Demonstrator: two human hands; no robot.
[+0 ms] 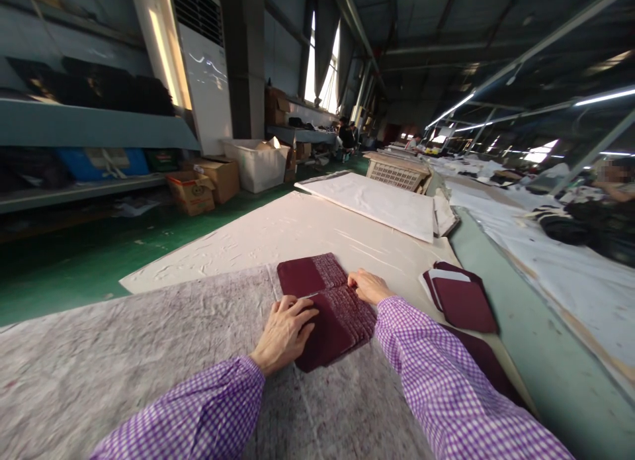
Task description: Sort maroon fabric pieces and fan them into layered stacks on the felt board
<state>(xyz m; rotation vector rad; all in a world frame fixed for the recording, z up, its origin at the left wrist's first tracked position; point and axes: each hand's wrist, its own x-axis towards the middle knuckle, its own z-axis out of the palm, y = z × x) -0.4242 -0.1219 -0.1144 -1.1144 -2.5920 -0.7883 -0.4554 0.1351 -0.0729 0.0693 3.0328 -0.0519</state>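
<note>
Two fanned rows of maroon fabric pieces (330, 327) lie on a grey, stained cloth, their overlapping edges showing pale streaks. My left hand (288, 331) rests on the left side of the nearer row, fingers spread and slightly bent. At the right edge, where the two rows meet, my right hand (368, 286) is closed with its fingertips pinching the edge of a maroon piece. How many layers it grips is hidden. To the right, a small stack of maroon pieces (466, 302) has white sheets between its layers. Another maroon piece (489, 361) lies partly under my right sleeve.
Beyond the grey cloth (149, 347) lie a cream sheet (248, 235) and a white board (377, 202). A plastic crate (397, 174) stands behind them. Cardboard boxes (213, 179) and a white bin (255, 165) stand at left. A person (612, 208) sits at far right.
</note>
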